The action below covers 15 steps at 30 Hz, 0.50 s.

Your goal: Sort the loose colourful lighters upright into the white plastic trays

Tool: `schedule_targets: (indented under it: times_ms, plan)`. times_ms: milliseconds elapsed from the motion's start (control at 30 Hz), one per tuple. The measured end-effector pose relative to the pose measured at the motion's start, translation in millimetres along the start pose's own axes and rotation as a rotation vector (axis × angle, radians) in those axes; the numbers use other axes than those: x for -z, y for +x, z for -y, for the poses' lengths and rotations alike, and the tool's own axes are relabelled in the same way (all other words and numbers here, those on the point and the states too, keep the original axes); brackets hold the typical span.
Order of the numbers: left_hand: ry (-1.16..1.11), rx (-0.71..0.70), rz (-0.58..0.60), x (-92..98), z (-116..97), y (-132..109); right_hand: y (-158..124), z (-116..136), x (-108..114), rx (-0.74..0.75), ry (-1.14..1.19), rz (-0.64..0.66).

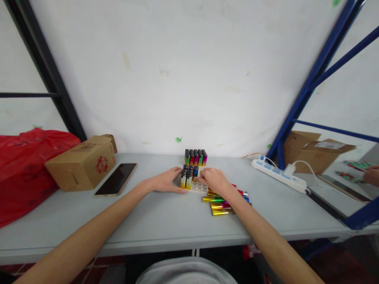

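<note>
Upright lighters with black tops [186, 179] fill the left part of a pale tray [199, 187] with rows of round holes. My left hand [167, 180] lies at the tray's left end, thumb at the front corner and fingers behind, holding it. Over the tray's right part, my right hand [213, 179] has curled fingers, the thumb and a fingertip at a blue lighter [196, 172]; the hand hides part of this grip. Below my right forearm lies a loose pile of shiny metallic-coloured tubes [220, 205], partly covered by it.
Behind the tray stands a block of upright colourful lighters [196, 157]. To the left are a phone [117, 179], a cardboard box [84, 163] and a red bag [26, 173]. A power strip [278, 175] and blue frame [304, 94] stand right. Another person's hand [371, 175] shows far right.
</note>
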<state>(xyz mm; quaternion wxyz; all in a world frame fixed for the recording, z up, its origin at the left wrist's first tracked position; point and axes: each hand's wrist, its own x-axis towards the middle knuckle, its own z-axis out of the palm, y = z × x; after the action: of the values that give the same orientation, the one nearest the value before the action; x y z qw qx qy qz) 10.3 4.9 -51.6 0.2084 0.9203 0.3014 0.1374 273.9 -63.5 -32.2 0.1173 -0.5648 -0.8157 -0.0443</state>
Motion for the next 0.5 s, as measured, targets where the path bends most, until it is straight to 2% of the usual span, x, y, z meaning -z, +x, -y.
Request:
schedule_targets:
  times_ms: [67, 133, 233, 300, 433, 500]
  plan:
    - [0.003, 0.014, 0.006, 0.7, -2, 0, -2, -3, 0, 0.016, 0.04, 0.0]
    - [0.007, 0.032, 0.005, 1.2, -4, 0, -5, -12, 3, 0.063, 0.155, -0.063]
    - [0.009, 0.047, 0.001, 1.6, -6, 0, -12, -34, 15, 0.066, 0.339, -0.157]
    - [0.008, 0.043, 0.004, 1.7, -6, 0, -22, -47, 27, 0.06, 0.417, -0.137]
    - [-0.003, 0.058, 0.003, 1.7, -5, 0, -62, -50, 44, 0.142, 0.434, -0.016]
    - [-0.009, 0.058, 0.001, 1.6, -5, 1, -90, -38, 42, 0.165, 0.375, -0.04]
